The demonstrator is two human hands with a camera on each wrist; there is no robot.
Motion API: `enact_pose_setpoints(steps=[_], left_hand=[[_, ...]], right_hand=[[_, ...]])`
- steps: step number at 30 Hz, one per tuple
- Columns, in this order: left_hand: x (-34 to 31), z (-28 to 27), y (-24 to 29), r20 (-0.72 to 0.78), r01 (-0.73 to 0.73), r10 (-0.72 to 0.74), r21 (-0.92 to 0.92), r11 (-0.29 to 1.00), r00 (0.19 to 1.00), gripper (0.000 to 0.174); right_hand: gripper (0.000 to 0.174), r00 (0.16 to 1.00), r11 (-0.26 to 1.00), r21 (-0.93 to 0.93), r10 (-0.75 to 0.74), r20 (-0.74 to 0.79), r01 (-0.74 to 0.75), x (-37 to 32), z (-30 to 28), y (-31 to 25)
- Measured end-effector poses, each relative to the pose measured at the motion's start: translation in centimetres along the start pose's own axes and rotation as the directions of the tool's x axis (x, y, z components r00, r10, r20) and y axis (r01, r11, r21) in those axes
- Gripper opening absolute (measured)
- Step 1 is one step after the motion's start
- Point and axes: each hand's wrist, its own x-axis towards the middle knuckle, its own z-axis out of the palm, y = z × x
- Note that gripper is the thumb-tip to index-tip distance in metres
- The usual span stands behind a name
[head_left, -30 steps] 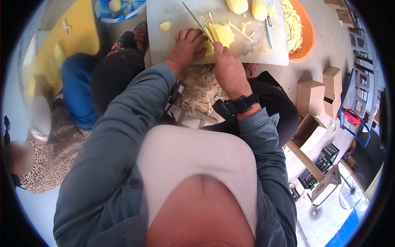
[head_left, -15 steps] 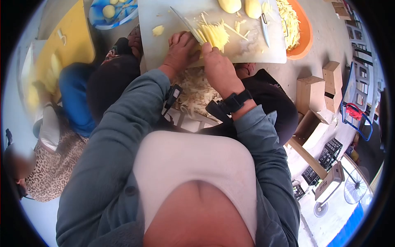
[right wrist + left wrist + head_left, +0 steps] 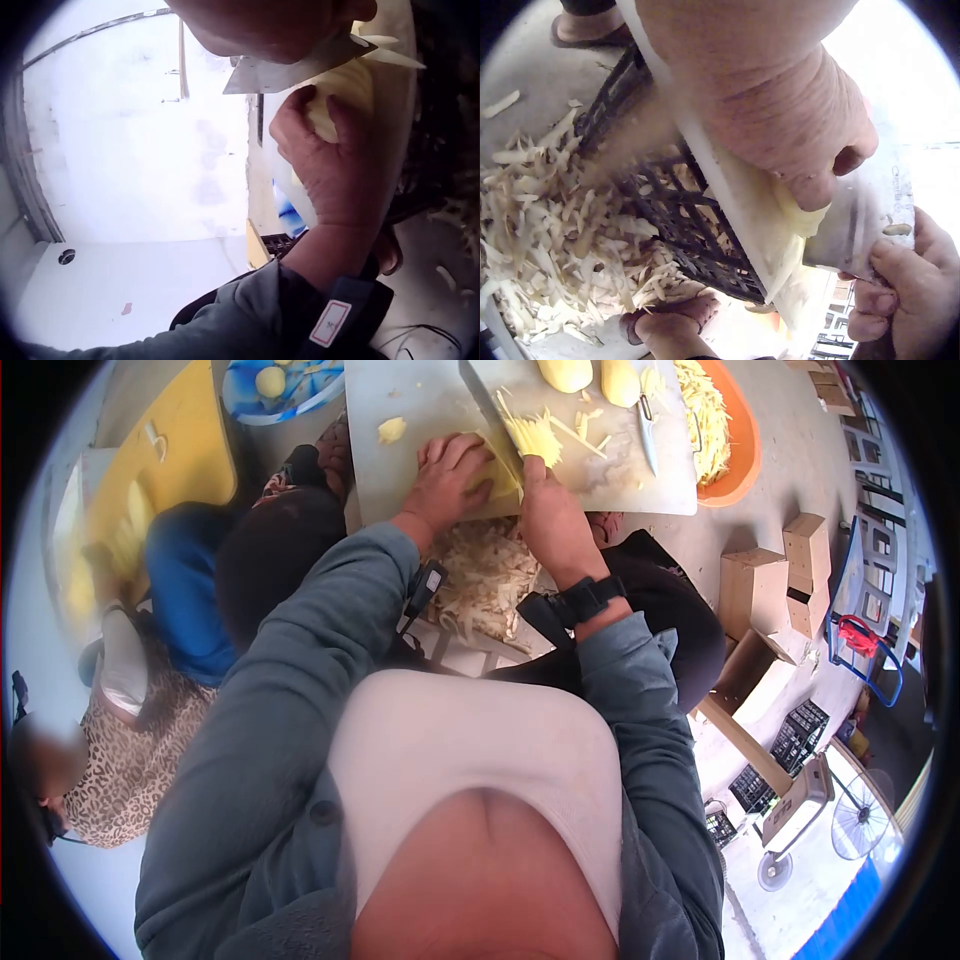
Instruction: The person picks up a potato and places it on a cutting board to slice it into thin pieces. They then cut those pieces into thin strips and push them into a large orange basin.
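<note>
My left hand [image 3: 450, 480] curls its fingers and thumb over a stack of potato slices [image 3: 341, 94] at the near edge of the white cutting board [image 3: 400, 395]. In my right hand [image 3: 553, 520] I grip a cleaver [image 3: 487, 398], whose broad blade [image 3: 866, 202] shows in the left wrist view. The blade stands just right of the slices, pointing away from me. Thin potato shreds [image 3: 535, 438] lie fanned against its right side. Part of the slices is hidden under my left hand.
Two peeled potatoes and a small knife [image 3: 648, 438] lie farther right on the board. An orange basin [image 3: 742, 475] of potato strips stands beyond. Peelings [image 3: 480, 585] heap below, beside a black crate [image 3: 697, 217]. A blue-and-white basin [image 3: 290, 410] and another person [image 3: 125, 760] are left.
The cleaver and my right hand have shifted right, away from my left hand, with the shreds against the blade. A gap now shows between left fingers and blade.
</note>
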Motion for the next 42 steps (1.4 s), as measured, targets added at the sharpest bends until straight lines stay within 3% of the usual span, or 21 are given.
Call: enact_pose_setpoints(steps=[4, 15, 28, 31, 34, 36, 42], left_hand=[[-0.1, 0.4, -0.3, -0.019, 0.013, -0.013, -0.013, 1.0, 1.0, 0.044], [0.0, 0.3, 0.1, -0.037, 0.008, -0.006, 0.053, 0.999, 0.999, 0.047], [-0.1, 0.3, 0.0, -0.028, 0.01, -0.01, 0.021, 1.0, 1.0, 0.042], [-0.1, 0.3, -0.3, -0.011, 0.013, -0.012, 0.034, 0.999, 1.0, 0.042], [-0.2, 0.3, -0.2, -0.016, 0.007, -0.007, 0.018, 1.0, 1.0, 0.043], [-0.1, 0.3, -0.2, -0.039, 0.024, -0.024, -0.005, 1.0, 0.999, 0.044], [-0.4, 0.4, -0.5, -0.023, 0.011, -0.012, -0.032, 0.999, 1.0, 0.045]], right_hand=[[0.025, 0.994, 0.995, -0.012, -0.102, -0.042, 0.101, -1.3, -0.8, -1.3], [0.024, 0.998, 0.998, 0.009, -0.056, 0.042, 0.056, -1.4, -1.4, -2.2], [0.027, 0.998, 0.998, -0.024, -0.061, 0.018, 0.062, 1.1, 2.3, 0.2], [0.027, 0.999, 0.994, 0.103, 0.046, 0.008, -0.047, 1.3, 1.9, 0.9], [0.025, 0.999, 0.997, 0.057, 0.044, -0.008, -0.043, -0.1, 0.6, 0.1], [0.022, 0.997, 0.997, 0.008, -0.074, -0.029, 0.075, -0.9, 0.2, -0.5], [0.019, 0.998, 0.999, -0.043, -0.022, 0.058, 0.025, -1.6, -1.4, -1.7]])
